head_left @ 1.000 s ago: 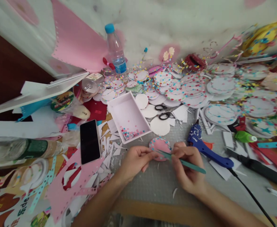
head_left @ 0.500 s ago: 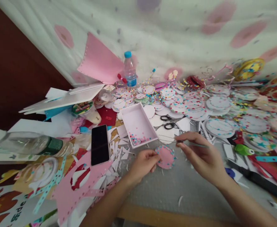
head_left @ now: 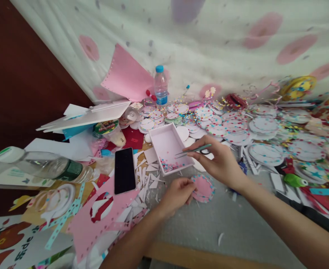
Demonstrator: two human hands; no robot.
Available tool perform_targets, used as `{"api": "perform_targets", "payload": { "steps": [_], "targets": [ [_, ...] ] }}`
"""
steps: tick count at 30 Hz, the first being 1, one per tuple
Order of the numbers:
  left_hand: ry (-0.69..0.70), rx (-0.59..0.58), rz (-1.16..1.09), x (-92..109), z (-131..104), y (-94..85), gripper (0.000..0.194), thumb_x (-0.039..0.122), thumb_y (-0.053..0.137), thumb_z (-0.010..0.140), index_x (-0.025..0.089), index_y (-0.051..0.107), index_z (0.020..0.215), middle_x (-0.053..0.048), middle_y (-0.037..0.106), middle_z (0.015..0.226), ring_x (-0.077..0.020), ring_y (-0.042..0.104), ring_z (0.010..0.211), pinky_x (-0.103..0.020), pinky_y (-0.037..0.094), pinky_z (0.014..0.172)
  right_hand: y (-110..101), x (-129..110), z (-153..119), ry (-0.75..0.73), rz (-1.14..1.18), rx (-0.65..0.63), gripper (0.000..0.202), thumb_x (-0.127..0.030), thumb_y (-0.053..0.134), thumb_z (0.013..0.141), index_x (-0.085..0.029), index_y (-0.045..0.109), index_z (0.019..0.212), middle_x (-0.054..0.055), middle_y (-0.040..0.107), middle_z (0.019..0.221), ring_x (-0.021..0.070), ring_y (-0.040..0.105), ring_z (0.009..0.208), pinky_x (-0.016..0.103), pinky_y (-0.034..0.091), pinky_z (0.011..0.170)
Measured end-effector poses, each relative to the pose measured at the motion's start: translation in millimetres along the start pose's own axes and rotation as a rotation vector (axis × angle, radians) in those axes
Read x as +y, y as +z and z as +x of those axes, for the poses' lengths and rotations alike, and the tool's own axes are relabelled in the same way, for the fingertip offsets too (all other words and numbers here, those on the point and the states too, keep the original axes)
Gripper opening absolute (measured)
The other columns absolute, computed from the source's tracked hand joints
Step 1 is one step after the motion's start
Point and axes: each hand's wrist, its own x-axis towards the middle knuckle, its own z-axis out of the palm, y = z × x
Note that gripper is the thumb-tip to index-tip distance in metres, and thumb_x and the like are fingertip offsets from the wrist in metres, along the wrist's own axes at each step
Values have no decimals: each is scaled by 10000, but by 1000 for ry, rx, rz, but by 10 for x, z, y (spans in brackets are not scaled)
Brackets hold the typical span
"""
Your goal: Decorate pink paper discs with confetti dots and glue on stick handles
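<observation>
My left hand (head_left: pixel 178 194) pinches the left edge of a pink paper disc (head_left: pixel 203 188), whose rim is dotted with blue and red bits. Tweezers (head_left: pixel 194 150) are gripped between the thumb and fingers of my right hand (head_left: pixel 216 158). Their tips reach over the front part of a white paper box (head_left: pixel 167 144). Small pink, red and blue paper dots (head_left: pixel 170 164) lie at the near end of that box. Whether the tips hold a dot is too small to tell.
A black phone (head_left: pixel 124 171) lies left of the box among white paper scraps (head_left: pixel 147 177). Many decorated paper discs (head_left: pixel 237 130) are heaped at the back and right. A small water bottle (head_left: pixel 160 86) stands behind; a larger bottle (head_left: pixel 46 166) lies on its side at left.
My right hand has moved left and forward, bringing the tweezers from above the right of the disc to over the box. My left hand keeps hold of the disc. The view has shifted slightly.
</observation>
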Motion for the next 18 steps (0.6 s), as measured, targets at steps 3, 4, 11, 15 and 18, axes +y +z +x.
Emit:
{"api": "perform_targets", "payload": {
  "steps": [3,4,11,15,18],
  "targets": [
    [3,-9,-13,3,-2,-3,208,302,498,797,170,494,637,97,382,389,-54,310,370,-210,203,432,59,44,70,-67,-71,-105,60,-184,649,839,-216,607,868,20,705,849,197,641,809,333,423,734],
    [5,-10,-14,5,-4,-4,205,296,497,797,171,493,634,96,384,389,-55,311,371,-209,204,433,78,58,92,-91,-89,-134,65,-166,649,837,-213,607,857,17,708,840,195,638,809,337,408,749],
    [-20,-24,-16,3,-1,-12,149,250,520,763,170,509,638,94,397,384,-56,319,374,-201,215,440,172,141,166,-149,-154,-211,116,-140,690,802,-210,597,804,3,717,832,186,627,819,360,357,828],
    [-29,-25,-15,-9,11,-13,76,207,536,721,171,512,659,98,414,394,-55,332,372,-195,230,429,138,176,152,-102,-131,-208,106,-161,704,793,-213,615,814,1,722,830,192,634,834,353,382,813],
    [-35,-18,5,-6,6,-11,44,186,556,692,168,520,675,99,431,420,-50,346,377,-189,231,419,47,169,119,-19,-92,-167,60,-204,680,816,-214,624,835,18,724,836,198,650,817,334,423,755]
  ]
}}
